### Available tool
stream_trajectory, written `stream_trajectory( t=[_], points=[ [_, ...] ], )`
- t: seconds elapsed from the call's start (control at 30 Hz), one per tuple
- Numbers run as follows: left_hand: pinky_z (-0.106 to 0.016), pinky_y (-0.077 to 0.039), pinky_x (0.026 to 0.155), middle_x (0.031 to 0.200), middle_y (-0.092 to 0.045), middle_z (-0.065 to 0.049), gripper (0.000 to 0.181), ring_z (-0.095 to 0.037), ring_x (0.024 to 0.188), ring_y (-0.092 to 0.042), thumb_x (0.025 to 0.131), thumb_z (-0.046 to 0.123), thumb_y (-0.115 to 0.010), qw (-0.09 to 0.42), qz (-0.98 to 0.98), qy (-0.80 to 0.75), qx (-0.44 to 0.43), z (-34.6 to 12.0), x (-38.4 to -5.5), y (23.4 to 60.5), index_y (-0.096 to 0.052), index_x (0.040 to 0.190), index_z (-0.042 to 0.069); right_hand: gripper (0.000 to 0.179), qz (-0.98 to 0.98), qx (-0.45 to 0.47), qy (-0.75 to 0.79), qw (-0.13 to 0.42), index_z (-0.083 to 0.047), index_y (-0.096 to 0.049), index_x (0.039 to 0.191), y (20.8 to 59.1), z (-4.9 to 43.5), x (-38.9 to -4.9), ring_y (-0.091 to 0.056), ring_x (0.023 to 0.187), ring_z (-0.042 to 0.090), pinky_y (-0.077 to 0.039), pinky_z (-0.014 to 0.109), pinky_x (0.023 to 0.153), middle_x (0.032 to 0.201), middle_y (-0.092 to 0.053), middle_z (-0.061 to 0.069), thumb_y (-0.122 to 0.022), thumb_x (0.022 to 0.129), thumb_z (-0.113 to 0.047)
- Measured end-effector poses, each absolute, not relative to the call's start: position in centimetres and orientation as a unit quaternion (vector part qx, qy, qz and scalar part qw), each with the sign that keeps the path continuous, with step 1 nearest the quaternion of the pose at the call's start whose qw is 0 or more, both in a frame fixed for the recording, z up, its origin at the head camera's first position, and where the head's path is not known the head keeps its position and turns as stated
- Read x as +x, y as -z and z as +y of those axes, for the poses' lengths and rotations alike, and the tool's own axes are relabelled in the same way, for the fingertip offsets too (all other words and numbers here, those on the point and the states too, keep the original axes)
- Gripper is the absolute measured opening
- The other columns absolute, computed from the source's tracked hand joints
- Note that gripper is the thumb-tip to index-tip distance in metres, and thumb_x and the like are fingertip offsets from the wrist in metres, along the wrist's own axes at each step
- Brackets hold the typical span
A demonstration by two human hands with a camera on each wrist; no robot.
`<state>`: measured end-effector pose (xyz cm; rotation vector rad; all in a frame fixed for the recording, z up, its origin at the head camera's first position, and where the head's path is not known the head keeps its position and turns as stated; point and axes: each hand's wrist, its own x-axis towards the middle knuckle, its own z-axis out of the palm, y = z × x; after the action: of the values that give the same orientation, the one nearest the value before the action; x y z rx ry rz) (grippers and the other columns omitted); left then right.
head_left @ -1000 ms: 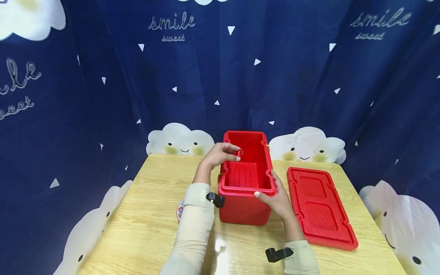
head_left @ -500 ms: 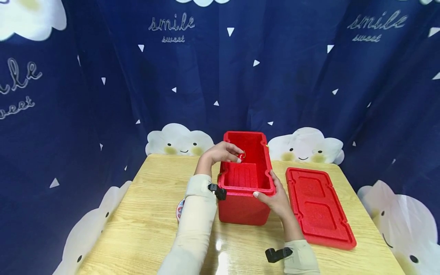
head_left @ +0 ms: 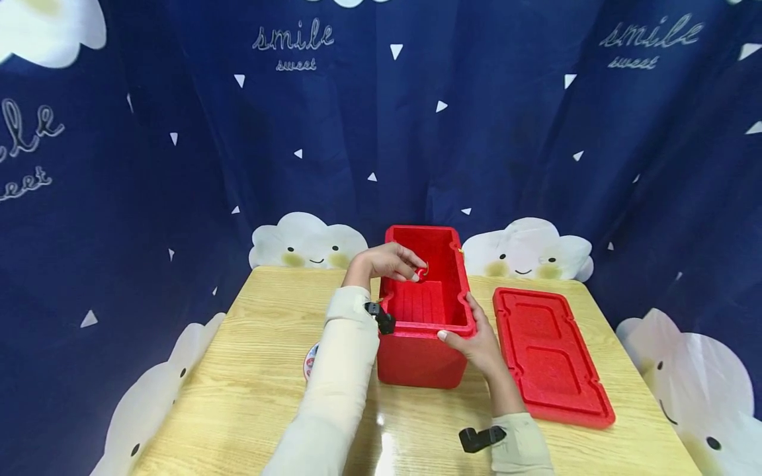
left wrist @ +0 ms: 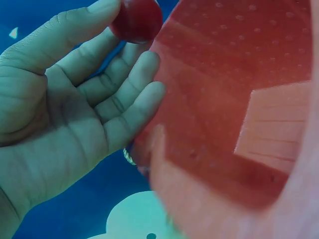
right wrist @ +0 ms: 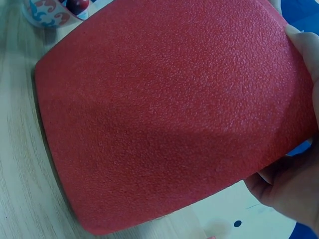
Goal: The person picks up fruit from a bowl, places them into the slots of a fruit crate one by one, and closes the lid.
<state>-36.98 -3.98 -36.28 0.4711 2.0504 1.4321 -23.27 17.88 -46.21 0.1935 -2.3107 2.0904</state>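
Observation:
A deep red foam box stands on the table with its top uncovered. My left hand pinches a red cherry with a curved stem over the box's opening. In the left wrist view, thumb and fingertips hold the cherry while the other fingers of the hand curve loosely beside the box's rim. My right hand grips the near right corner of the box, thumb on the front rim and fingers along the right side. The right wrist view shows the textured wall of the box near this hand.
The red lid lies flat right of the box. Mostly hidden behind my left forearm is a patterned bowl; dark red fruit shows in it in the right wrist view. A blue curtain hangs behind the wooden table.
My left hand has moved slightly right and lower over the box, carrying the cherry. The right hand keeps its grip on the box corner.

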Motion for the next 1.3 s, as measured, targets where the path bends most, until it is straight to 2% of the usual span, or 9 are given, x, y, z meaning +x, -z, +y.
stream_trajectory(
  t=[0.17,0.47,0.7,0.93,1.3],
  points=[
    [-0.032,-0.052,0.076,0.098,-0.067,-0.009,0.038,-0.02,0.083,-0.061,0.075,0.002,-0.074,0.305,0.775,-0.524,0.181,-3.3,-37.5,37.0,-0.066,0.113,0.001,0.096,-0.744,0.069,-0.665,0.024,-0.021,-0.015,0.149,47.3,18.0,-23.8,-0.037,0.123,0.038,-0.047,0.034,0.085,0.143,-0.032,0.013,-0.077,0.075,-0.014],
    [-0.034,-0.05,0.079,0.094,-0.067,-0.01,0.036,-0.02,0.077,-0.059,0.076,-0.002,-0.071,0.343,0.765,-0.521,0.156,-3.2,-37.9,37.2,-0.066,0.112,0.0,0.096,-0.75,0.063,-0.658,0.02,-0.022,-0.016,0.149,47.2,18.0,-23.7,-0.038,0.123,0.036,-0.047,0.037,0.086,0.142,-0.033,0.01,-0.078,0.075,-0.016],
    [-0.039,-0.047,0.085,0.094,-0.067,-0.012,0.037,-0.023,0.079,-0.06,0.075,-0.003,-0.072,0.351,0.76,-0.526,0.148,-3.2,-38.1,37.3,-0.066,0.112,-0.001,0.096,-0.737,0.062,-0.673,0.005,-0.013,-0.014,0.149,45.2,17.6,-22.7,-0.035,0.124,0.04,-0.046,0.041,0.087,0.144,-0.029,0.019,-0.076,0.075,-0.009],
    [-0.036,-0.05,0.081,0.11,-0.063,-0.015,0.039,-0.026,0.093,-0.06,0.074,0.003,-0.075,0.319,0.777,-0.518,0.16,-3.3,-37.5,37.1,-0.066,0.111,0.002,0.095,-0.754,0.059,-0.654,0.008,-0.009,-0.013,0.149,44.3,17.5,-22.2,-0.037,0.123,0.038,-0.046,0.042,0.088,0.143,-0.03,0.018,-0.074,0.076,-0.009],
    [-0.039,-0.053,0.074,0.106,-0.063,-0.015,0.045,-0.023,0.088,-0.062,0.07,0.007,-0.079,0.23,0.801,-0.52,0.189,-3.8,-34.1,37.0,-0.064,0.112,0.004,0.096,-0.751,0.062,-0.657,0.011,-0.01,-0.013,0.149,44.4,17.5,-22.2,-0.038,0.122,0.036,-0.046,0.041,0.087,0.142,-0.031,0.018,-0.075,0.076,-0.01]
  ],
)
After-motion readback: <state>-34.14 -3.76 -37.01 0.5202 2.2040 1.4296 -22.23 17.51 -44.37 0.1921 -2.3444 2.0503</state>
